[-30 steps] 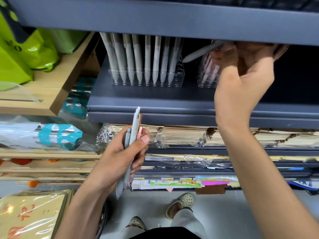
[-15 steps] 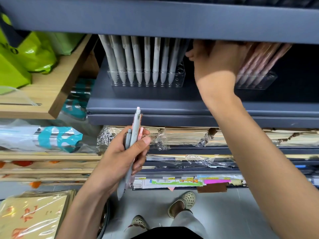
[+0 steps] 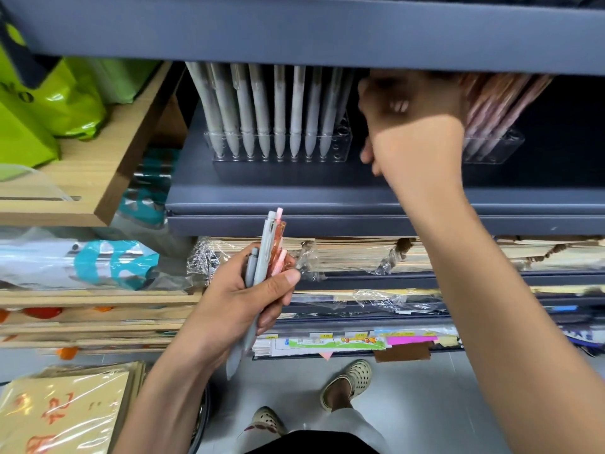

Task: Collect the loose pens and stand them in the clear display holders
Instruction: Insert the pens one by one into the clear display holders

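**Loose pens [image 3: 266, 253] held below the display shelf**

I clamp a small bundle of grey and pink pens in my left grip [image 3: 242, 299], thumb across the barrels and fingers curled behind. Their long axes are near upright, clicker ends pointing up towards the dark shelf [image 3: 327, 198]. The two clear holders stand above and beyond them on that shelf. The grey holder [image 3: 343, 139] is almost straight above, its front row packed with upright grey pens [image 3: 262, 106] and a few empty holes showing at its right end. The pink holder [image 3: 501, 149] sits farther right, its pink pens [image 3: 504, 99] leaning.

My right grip [image 3: 409, 126] is the nearer one to both, up in the gap between the holders and just beside the grey holder's right end. Its fingers are blurred and partly tucked under the lip of the upper shelf [image 3: 294, 31], so I cannot tell how far they are open or whether they have a pen.

As I judge it, the next move turns on that climb. A pen must pass from the low left grip up to the right one, keep its upright line and drop tip-first into a free hole, grey to the left, pink to the right. The upper shelf leaves little room overhead, so a pen may need to go in tilted.
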`<control>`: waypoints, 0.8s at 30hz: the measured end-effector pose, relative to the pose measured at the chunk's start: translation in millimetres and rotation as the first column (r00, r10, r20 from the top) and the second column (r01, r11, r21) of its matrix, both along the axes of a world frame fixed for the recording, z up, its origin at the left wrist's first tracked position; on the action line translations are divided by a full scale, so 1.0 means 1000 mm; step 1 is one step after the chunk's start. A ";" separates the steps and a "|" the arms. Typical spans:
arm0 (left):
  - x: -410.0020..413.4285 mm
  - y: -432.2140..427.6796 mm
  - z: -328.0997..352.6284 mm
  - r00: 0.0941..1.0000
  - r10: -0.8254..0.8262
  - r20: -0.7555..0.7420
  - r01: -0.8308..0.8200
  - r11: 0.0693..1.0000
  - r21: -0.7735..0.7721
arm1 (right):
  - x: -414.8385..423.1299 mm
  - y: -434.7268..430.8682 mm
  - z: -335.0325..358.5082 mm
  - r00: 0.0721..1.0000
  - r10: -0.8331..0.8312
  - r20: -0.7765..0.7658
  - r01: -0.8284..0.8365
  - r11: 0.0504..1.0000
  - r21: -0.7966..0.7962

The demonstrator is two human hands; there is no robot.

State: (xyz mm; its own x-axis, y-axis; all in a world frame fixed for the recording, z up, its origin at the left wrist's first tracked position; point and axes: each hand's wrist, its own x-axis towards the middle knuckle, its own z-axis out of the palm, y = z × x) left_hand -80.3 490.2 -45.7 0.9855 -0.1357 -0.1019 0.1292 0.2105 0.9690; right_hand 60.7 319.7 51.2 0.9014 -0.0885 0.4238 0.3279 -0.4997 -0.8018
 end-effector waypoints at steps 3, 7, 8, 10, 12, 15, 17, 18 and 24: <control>0.000 -0.004 0.000 1.000 0.010 -0.010 -0.010 1.000 0.002 | -0.027 -0.004 -0.019 0.965 0.221 -0.141 -0.211 0.974 0.079; 0.001 -0.013 -0.002 1.000 -0.020 -0.005 0.020 1.000 0.021 | -0.061 -0.011 -0.042 0.804 0.522 -0.284 -0.505 0.852 0.137; 0.001 -0.015 -0.002 0.999 -0.035 -0.003 0.035 0.999 0.024 | -0.063 -0.012 -0.044 0.763 0.562 -0.320 -0.553 0.823 0.129; 0.001 -0.019 -0.004 0.998 -0.058 -0.005 0.058 0.998 0.029 | -0.063 -0.015 -0.045 0.699 0.609 -0.375 -0.626 0.774 0.090; 0.000 -0.023 -0.006 0.998 -0.067 -0.011 0.068 0.997 0.032 | -0.061 -0.019 -0.042 0.651 0.646 -0.399 -0.674 0.734 0.090; -0.001 -0.027 -0.008 0.996 -0.085 -0.005 0.085 0.996 0.019 | -0.059 -0.025 -0.038 0.584 0.703 -0.406 -0.713 0.683 0.157; 0.000 -0.027 -0.008 0.993 -0.114 0.001 0.114 0.993 -0.031 | -0.057 -0.027 -0.038 0.570 0.724 -0.389 -0.683 0.681 0.264; 0.000 -0.026 -0.007 0.990 -0.138 0.004 0.138 0.989 -0.062 | -0.055 -0.028 -0.037 0.582 0.724 -0.370 -0.645 0.689 0.330; 0.006 -0.030 -0.009 0.991 -0.132 0.008 0.132 0.990 -0.051 | -0.047 -0.036 -0.036 0.713 0.666 -0.221 -0.501 0.703 0.504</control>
State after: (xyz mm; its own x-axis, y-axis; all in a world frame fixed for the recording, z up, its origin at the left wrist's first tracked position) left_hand -73.9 460.7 -55.1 0.9590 -0.2698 -0.0871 0.1548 0.2412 0.9580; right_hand 13.6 283.7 15.2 0.8948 0.4327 0.1098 0.0900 0.0662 -0.9937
